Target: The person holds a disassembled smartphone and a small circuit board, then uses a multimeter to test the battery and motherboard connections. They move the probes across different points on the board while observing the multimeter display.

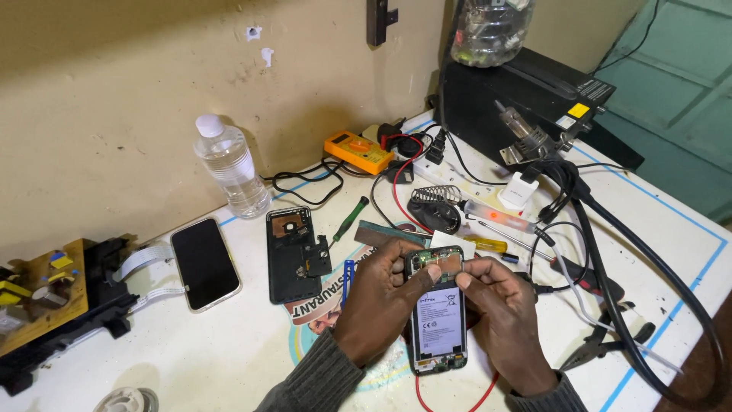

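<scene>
An opened phone (437,320) with its white battery showing lies on the white table (229,343), back cover off. My left hand (377,305) grips its left side, thumb at the upper part. My right hand (503,313) holds the right side, with fingertips pinching at the top edge of the battery near the circuit board. The removed black back cover (292,253) lies to the left, with a small black part resting on it.
A dark-screened phone (204,263), water bottle (230,169), green-handled screwdriver (349,217), orange multimeter (358,151), soldering-iron stand (433,207), white charger (518,191), black power box (526,95), thick black cables (610,297), pliers (602,347) and a circuit board (38,294) at left.
</scene>
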